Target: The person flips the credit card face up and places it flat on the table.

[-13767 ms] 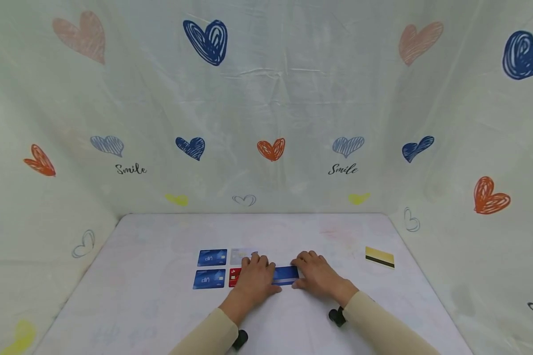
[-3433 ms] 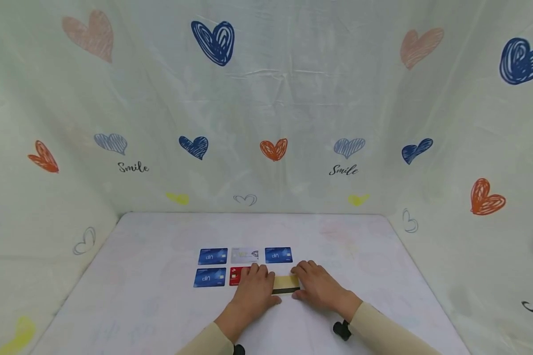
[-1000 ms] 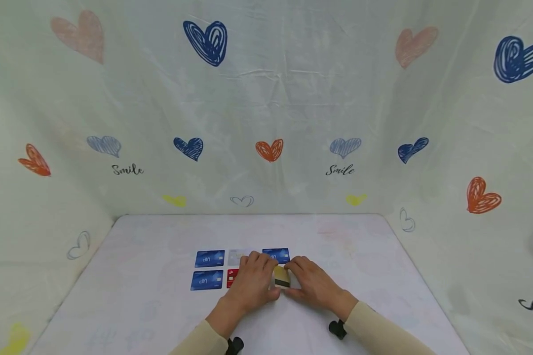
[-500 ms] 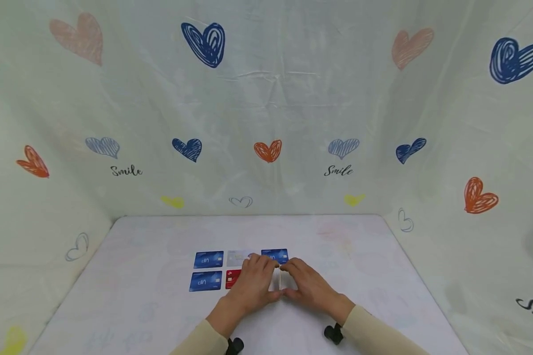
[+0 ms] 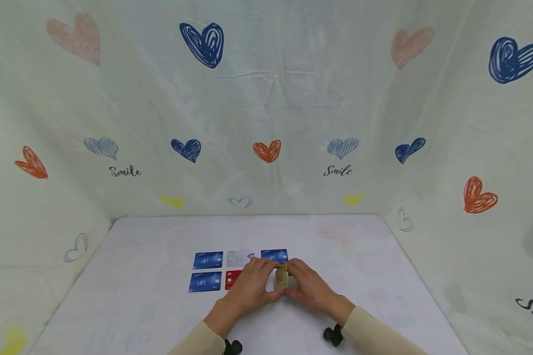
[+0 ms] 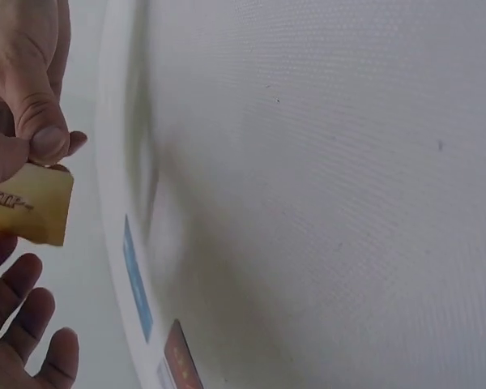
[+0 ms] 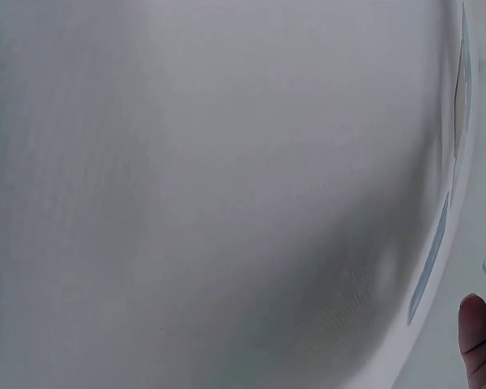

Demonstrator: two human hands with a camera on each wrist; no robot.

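A gold bank card (image 5: pixel 282 277) stands tilted between both hands, over the near side of the cards. My left hand (image 5: pixel 250 285) pinches it from the left, and my right hand (image 5: pixel 313 286) from the right. In the left wrist view the gold card (image 6: pixel 32 203) shows dark lettering, with thumbs at one edge and fingers at the other. Behind the hands lies a blue card (image 5: pixel 274 255). Left of it are a silver-white card (image 5: pixel 238 258) and another blue card (image 5: pixel 208 260). The near row has a blue card (image 5: pixel 205 282) and a red card (image 5: pixel 232 279), partly hidden by my left hand.
The cards lie on a white-covered table (image 5: pixel 151 305). A pale curtain (image 5: pixel 293 108) with printed hearts stands behind and at both sides. Black wrist cameras hang under the sleeves, one by the right sleeve (image 5: pixel 382 330).
Earlier the gold card lay at the right while the hands held a blue card, now face up at the back. Since then, the gold card came between the hands and turned, its dark stripe out of sight.
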